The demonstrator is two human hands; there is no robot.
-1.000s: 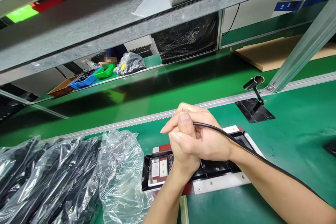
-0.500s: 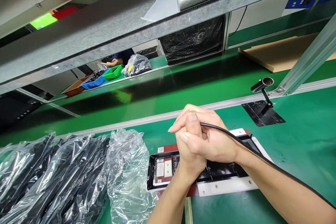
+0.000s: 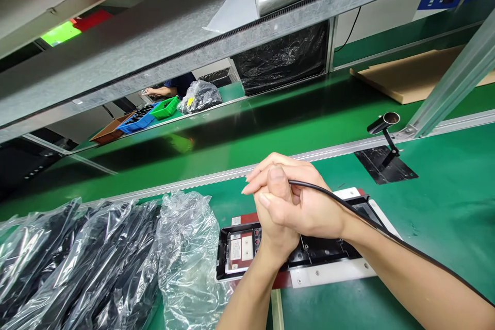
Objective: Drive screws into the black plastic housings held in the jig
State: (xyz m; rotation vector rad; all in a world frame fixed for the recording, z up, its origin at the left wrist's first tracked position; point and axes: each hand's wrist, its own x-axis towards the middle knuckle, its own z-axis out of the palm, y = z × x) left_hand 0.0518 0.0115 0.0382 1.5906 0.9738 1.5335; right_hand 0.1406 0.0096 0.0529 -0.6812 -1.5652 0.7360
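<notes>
1. The left hand (image 3: pixel 276 232) and the right hand (image 3: pixel 317 206) are clasped together above the bench (image 3: pixel 456 191). The fingers of both are closed, and a black cable (image 3: pixel 332 194) is gripped within the clasp, where its end is hidden.
2. From the clasp, the cable is led over the right wrist and along the right forearm.
3. Under the hands, a black frame (image 3: pixel 323 252) is set on a red and white board (image 3: pixel 336 273), short of the bench's far edge; it is partly covered by the hands and arms.
4. Left of the board, a clear bag (image 3: pixel 189 258) is laid, and next to it black parts in plastic (image 3: pixel 96 263) are heaped up toward the far edge.
5. Right of the board, near that edge, a metal tube (image 3: pixel 377 125) is mounted over a black plate (image 3: pixel 381 167).
6. The far edge is bordered by a metal rail (image 3: pixel 209 180).
7. Past the belt (image 3: pixel 228 129) behind it, a brown bin (image 3: pixel 108 131), a blue bin (image 3: pixel 135 121) and a green bin (image 3: pixel 165 108) are lined up.
8. Behind them, a co-worker's arm (image 3: pixel 164 91) is held out.
</notes>
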